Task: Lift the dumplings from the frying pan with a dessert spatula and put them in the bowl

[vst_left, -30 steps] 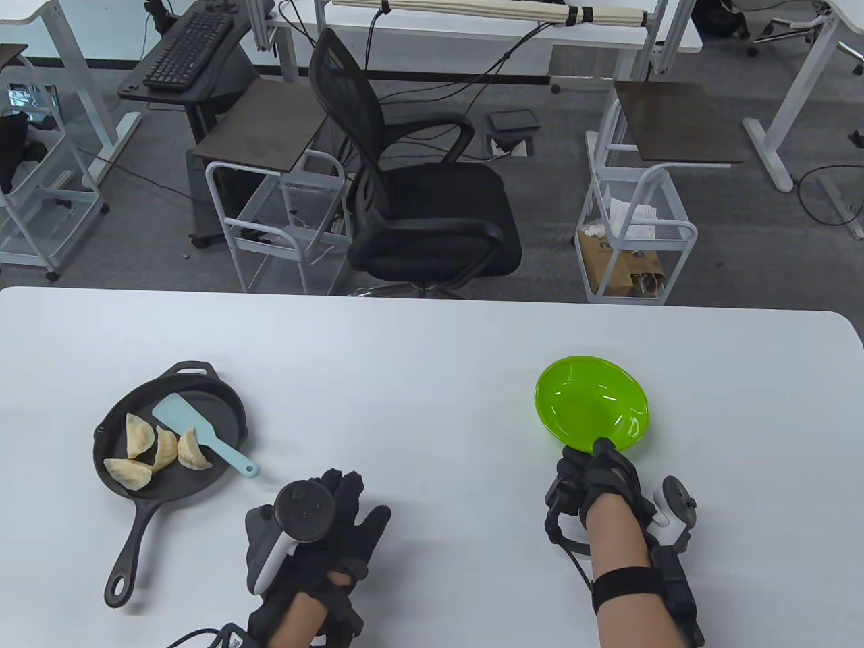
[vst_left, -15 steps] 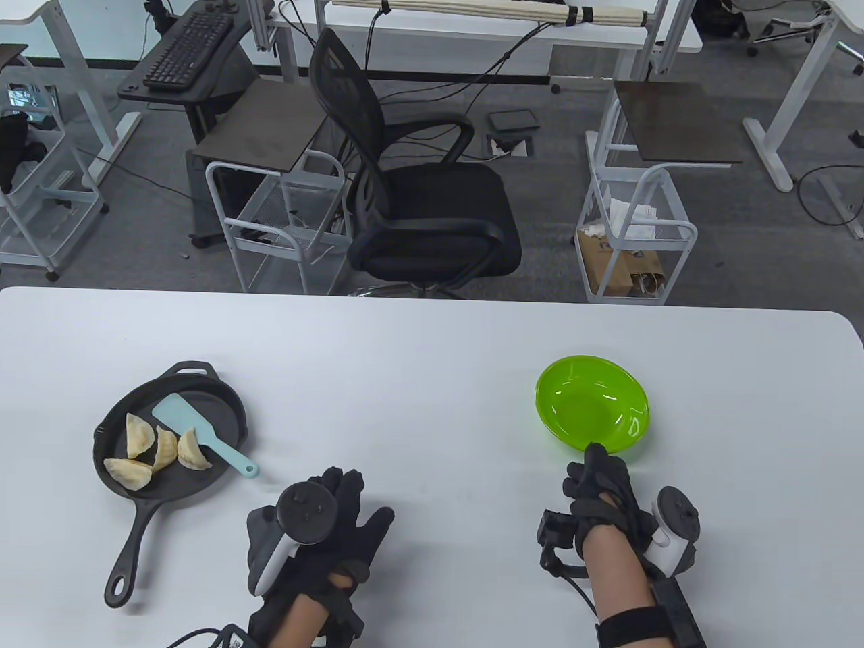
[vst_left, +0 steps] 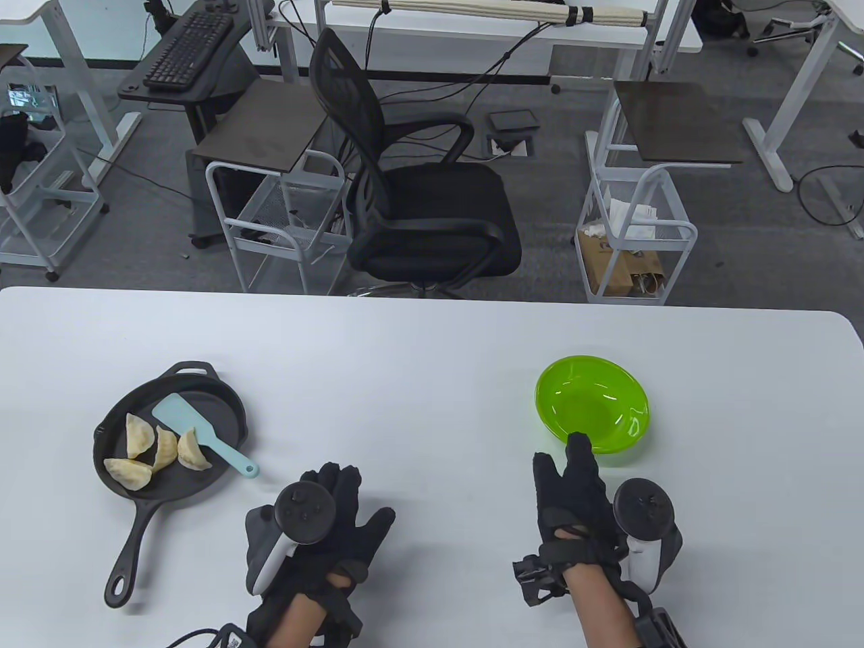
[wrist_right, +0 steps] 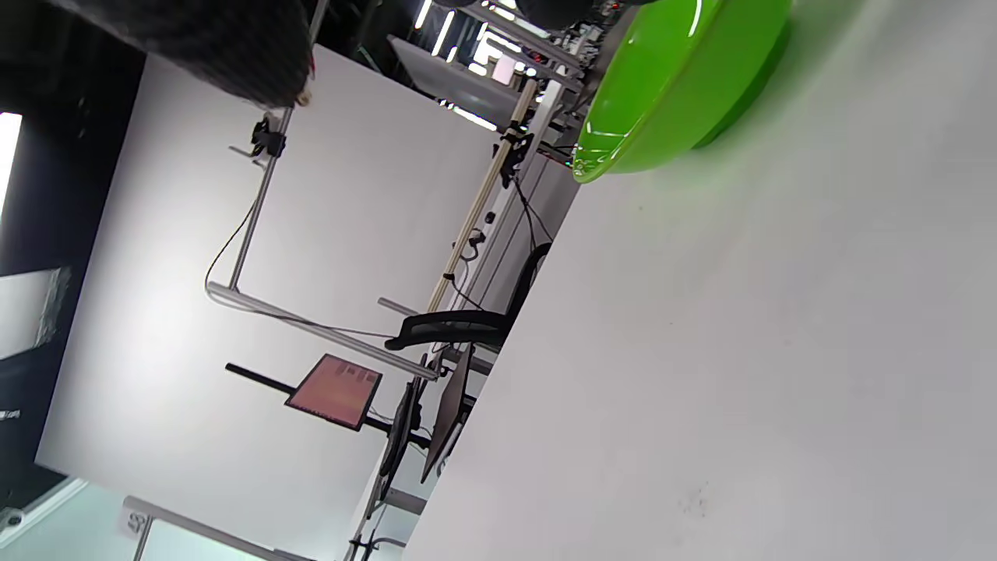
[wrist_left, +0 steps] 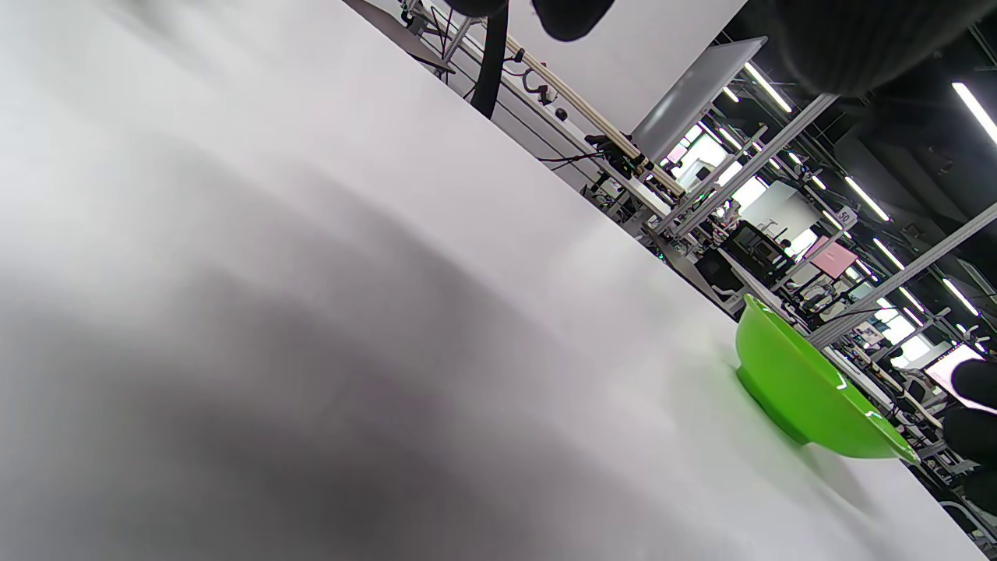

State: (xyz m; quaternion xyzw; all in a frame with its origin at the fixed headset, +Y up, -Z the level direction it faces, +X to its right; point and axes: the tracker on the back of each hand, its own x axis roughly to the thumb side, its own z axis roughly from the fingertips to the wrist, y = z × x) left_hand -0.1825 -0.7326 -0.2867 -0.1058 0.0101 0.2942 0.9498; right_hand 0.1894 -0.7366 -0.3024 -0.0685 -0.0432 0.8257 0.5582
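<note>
Since a second ago your right hand (vst_left: 586,503) has let go of the green bowl's near rim, drawn back toward you and turned palm down; nothing else on the table has shifted.

Item 1. Your left hand (vst_left: 324,526): flat on the white table (vst_left: 432,351), palm down, fingers spread and straight, holding nothing. Tracker on its back faces up. Position: near edge, left of centre, just right of the pan's handle but apart from it.

Item 2. Your right hand: palm down, fingers extended and loosely spread, holding nothing. One fingertip reaches the near rim of the bowl in the table view (whether it actually touches cannot be told).

Item 3. Green bowl (vst_left: 592,411): translucent plastic, upright, empty, on the right half of the table. Also seen side-on in the left wrist view (wrist_left: 810,389) and in the right wrist view (wrist_right: 670,86).

Item 4. Cast-iron frying pan (vst_left: 223,405): black, on the left half of the table, well apart from the bowl. Long handle points toward the near edge; small helper handle on the far side.

Item 5. Dumplings (vst_left: 158,449): four, pale, crescent-shaped, lying together in the left and near part of the pan.

Item 6. Dessert spatula (vst_left: 202,433): light blue, blade resting in the pan just beside the dumplings, handle end laid over the pan's right rim (untouched by either hand).

Item 7. Beyond the table: black office chair (vst_left: 418,202), white wire carts either side.
</note>
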